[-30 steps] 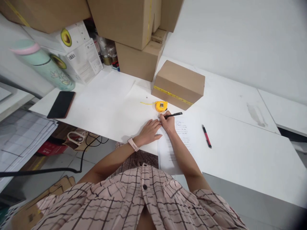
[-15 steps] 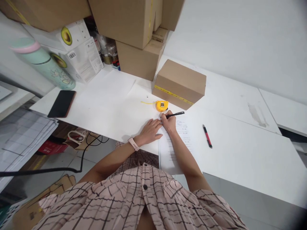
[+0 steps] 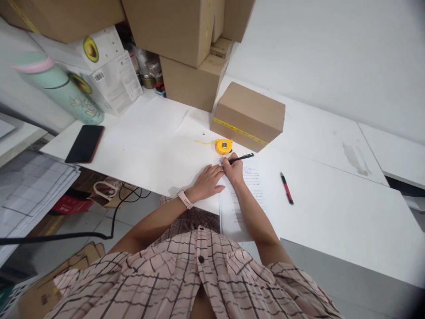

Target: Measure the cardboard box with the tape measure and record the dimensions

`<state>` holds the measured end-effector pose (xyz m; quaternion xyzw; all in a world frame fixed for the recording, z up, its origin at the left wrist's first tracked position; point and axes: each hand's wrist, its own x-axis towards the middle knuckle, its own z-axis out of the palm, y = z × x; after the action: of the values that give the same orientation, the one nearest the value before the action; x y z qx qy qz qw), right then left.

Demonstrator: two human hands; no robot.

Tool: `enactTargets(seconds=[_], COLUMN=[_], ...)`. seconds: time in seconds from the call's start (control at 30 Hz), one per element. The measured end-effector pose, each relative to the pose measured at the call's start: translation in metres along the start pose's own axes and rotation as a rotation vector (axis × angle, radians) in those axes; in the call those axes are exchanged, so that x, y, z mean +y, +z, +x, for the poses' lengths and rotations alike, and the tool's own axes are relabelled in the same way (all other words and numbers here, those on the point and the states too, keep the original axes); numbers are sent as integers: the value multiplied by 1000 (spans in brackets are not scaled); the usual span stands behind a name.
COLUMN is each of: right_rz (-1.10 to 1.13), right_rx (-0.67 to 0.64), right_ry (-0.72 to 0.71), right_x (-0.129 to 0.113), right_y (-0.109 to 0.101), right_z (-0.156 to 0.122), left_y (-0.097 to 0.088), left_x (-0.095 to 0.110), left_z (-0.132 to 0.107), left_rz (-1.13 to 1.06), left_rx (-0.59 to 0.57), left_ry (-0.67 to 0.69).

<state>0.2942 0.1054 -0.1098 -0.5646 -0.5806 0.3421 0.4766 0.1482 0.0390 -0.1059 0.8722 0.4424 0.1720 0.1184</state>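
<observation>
At far left on the white desk [image 3: 335, 199], a mint bottle [image 3: 66, 92], lid on, contents out of sight; just beside, white cartons [image 3: 114, 84] printed with avocados; nearer the front edge, a dark-screened phone [image 3: 85, 144]. Farther right, small jars [image 3: 148, 81] crowded into a gap, contents too shadowed to identify, then stacked cardboard boxes [image 3: 166, 31], insides hidden. At centre, the left hand [image 3: 207, 184] laid flat, fingers extended and close together, thumb slightly apart, holding nothing, fingertips at the left edge of printed sheets [image 3: 255, 190]. Close against those fingertips, touching or not hard to tell, the right hand [image 3: 233, 169], fingers curled snugly round a black pen [image 3: 245, 157] over the sheets' far end: barrel slanting out rightward and slightly away, writing end hidden among the fingers. Just beyond, a yellow tape measure [image 3: 224, 146], tape out leftward. Behind and rightward, a smaller cardboard box [image 3: 247, 113] with a yellow strip, contents hidden. Farthest right, a red-and-black pen [image 3: 287, 188], loose, long axis roughly front to back, nearer the right hand.
</observation>
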Motion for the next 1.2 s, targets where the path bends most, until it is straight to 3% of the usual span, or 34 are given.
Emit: enactTargets(seconds=[0.2, 1.2], right_rz=[-13, -33], right_rx=[48, 39], right_ry=[1, 9], right_x=[-1, 2], right_y=[-1, -1], right_z=[1, 2], left_y=[-1, -5], left_x=[0, 3], left_z=[0, 1], left_rz=[-12, 18], left_rx=[-4, -28], left_ry=[4, -6])
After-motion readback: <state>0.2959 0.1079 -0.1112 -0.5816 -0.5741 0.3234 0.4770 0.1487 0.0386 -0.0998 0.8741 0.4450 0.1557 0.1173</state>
